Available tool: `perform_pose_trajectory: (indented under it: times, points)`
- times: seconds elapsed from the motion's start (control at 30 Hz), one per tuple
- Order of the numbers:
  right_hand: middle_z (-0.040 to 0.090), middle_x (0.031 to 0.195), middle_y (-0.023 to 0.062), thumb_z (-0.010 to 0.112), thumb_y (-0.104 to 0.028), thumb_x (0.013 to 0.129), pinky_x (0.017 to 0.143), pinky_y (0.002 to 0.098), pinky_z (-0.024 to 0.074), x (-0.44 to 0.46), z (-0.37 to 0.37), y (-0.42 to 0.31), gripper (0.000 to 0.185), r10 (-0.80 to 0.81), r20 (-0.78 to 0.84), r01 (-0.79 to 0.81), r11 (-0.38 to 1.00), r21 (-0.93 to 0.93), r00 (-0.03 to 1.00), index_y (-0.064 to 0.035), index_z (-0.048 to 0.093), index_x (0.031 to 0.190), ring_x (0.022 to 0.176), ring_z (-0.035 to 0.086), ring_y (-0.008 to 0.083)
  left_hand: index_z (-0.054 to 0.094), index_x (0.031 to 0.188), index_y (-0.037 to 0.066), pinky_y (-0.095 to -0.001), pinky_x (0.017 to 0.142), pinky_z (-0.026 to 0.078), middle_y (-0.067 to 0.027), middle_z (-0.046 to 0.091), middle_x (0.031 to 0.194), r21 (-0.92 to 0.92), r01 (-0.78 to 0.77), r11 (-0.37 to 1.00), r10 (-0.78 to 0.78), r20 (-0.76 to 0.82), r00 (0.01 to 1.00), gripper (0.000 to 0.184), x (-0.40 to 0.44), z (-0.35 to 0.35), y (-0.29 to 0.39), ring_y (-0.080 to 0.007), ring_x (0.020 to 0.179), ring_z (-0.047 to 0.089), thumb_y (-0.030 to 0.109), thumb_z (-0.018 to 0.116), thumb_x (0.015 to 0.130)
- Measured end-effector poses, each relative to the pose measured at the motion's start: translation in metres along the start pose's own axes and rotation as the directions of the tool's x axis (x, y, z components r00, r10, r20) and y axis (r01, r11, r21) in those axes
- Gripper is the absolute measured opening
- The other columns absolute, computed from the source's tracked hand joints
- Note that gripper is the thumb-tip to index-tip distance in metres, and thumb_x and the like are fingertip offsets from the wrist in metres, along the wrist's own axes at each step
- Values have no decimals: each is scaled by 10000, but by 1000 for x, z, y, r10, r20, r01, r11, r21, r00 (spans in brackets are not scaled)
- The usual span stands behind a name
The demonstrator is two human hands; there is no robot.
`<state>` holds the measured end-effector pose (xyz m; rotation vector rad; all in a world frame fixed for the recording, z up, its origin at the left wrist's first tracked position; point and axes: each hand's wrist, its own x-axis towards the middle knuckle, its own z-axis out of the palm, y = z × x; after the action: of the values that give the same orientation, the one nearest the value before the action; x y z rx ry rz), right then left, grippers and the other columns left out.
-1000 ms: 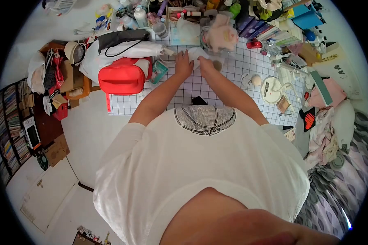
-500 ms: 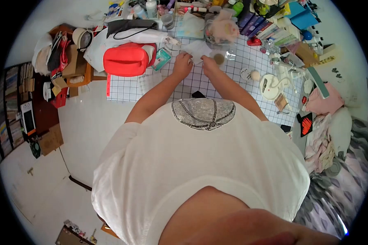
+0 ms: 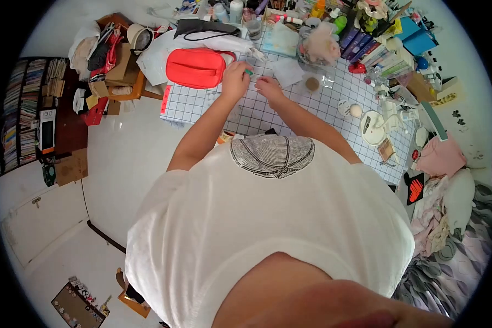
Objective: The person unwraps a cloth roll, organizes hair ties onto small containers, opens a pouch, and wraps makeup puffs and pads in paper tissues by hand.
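My left hand is closed around a small teal packet, with only a bit of it showing at the fingertips. Just to the right, my right hand hovers over the grid-patterned tabletop, fingers loosely bent and apart, with nothing visible in them. A thin white sheet lies flat beyond my right hand. Beside that sheet sits a small round container with a brown top. A red zipped case is directly left of my left hand.
A white bag with a dark strap lies behind the case. Bottles line the back edge. Books stand at the back right, with a clear bag nearby. A white round-based device is on the right.
Both hands have left the white sheet, which now lies on the table. They have moved left, and my left hand has taken hold of the teal packet. The view has shifted slightly.
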<state>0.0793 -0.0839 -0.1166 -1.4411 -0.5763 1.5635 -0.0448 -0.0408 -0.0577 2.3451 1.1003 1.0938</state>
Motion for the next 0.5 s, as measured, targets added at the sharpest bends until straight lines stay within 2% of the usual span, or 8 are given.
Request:
perform_pose_trajectory:
  times: [0.07, 0.17, 0.27, 0.37, 0.47, 0.5]
  points:
    - [509, 946, 57, 549, -143, 737, 775, 299, 408, 13, 18, -1, 332, -101, 78, 108, 990, -93, 992, -17, 474, 1035, 901, 480, 150, 555, 797, 42, -395, 685, 400, -109, 552, 836, 13, -11, 1000, 11, -33, 999, 163, 2, -12, -10, -304, 786, 504, 7, 502, 647]
    - [554, 922, 111, 600, -157, 699, 734, 302, 432, 3, 58, -28, 449, -250, 152, 263, 963, -68, 956, 20, 438, 1079, 846, 535, 204, 554, 803, 34, -394, 703, 403, -113, 554, 842, -65, 237, 969, -229, 111, 967, 165, -5, -32, -22, -311, 800, 504, 7, 504, 648]
    - [544, 1009, 146, 672, -179, 627, 810, 312, 422, 56, 81, 10, 627, -507, 120, 518, 800, -304, 854, 4, 387, 1155, 944, 531, 248, 557, 827, 27, -393, 747, 397, -131, 551, 872, -190, 338, 922, -318, 130, 939, 183, -11, -47, -35, -322, 845, 500, 4, 508, 652]
    - [531, 1059, 149, 730, -191, 551, 844, 319, 410, 65, 101, 13, 744, -566, -11, 505, 743, -440, 824, -18, 375, 1182, 989, 517, 261, 570, 846, 40, -390, 804, 387, -128, 549, 934, 75, 118, 990, -116, -27, 993, 223, -15, -60, -48, -318, 903, 492, -9, 527, 632]
    - [537, 1058, 124, 739, -159, 544, 831, 319, 422, 80, 108, 19, 730, -474, 137, 488, 868, -90, 870, -27, 389, 1171, 974, 524, 237, 581, 917, 68, -389, 866, 361, -130, 533, 1003, 292, 70, 954, -58, -50, 997, 326, -17, -77, -48, -302, 969, 470, -39, 528, 614]
    - [539, 1061, 102, 730, -102, 553, 830, 308, 426, 78, 111, 19, 694, -438, 117, 445, 895, -34, 891, -37, 402, 1161, 971, 526, 214, 584, 929, 73, -391, 876, 357, -129, 514, 1044, 333, 90, 939, -81, -42, 996, 345, -16, -79, -54, -309, 999, 450, -41, 531, 608]
